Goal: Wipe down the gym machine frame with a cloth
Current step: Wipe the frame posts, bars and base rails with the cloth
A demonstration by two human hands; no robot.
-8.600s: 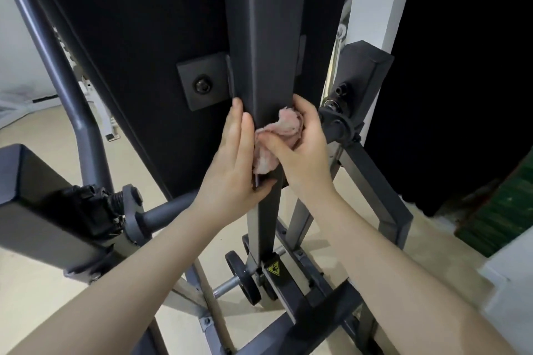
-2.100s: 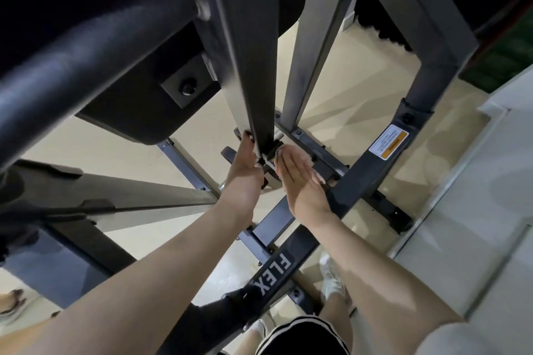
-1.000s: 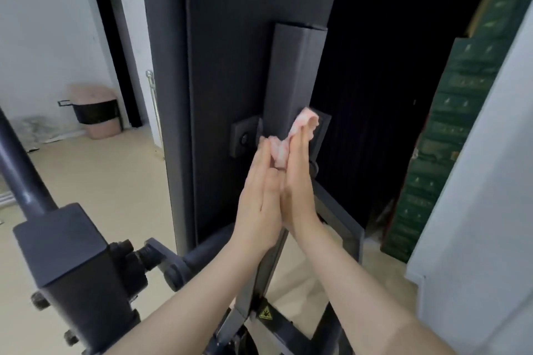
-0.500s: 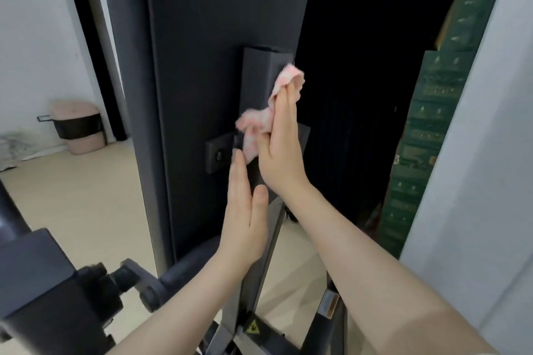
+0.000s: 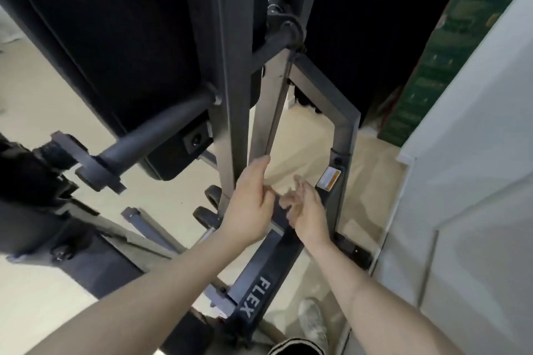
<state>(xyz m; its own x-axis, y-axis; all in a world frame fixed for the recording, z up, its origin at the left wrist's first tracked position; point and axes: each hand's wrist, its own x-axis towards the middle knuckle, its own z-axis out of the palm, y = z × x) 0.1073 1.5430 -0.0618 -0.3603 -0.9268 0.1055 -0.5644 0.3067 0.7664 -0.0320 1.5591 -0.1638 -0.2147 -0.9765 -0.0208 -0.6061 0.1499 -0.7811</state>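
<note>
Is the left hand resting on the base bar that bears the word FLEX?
No, the left hand lies against the upright frame post, well above the FLEX base bar.

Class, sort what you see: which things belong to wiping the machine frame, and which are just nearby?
Job:
upright post
left hand on the post
right hand; cloth not clearly visible
FLEX base bar

Nearby:
green boxes
white wall
shoe

Green boxes [image 5: 450, 46], white wall [image 5: 476, 153]
</note>
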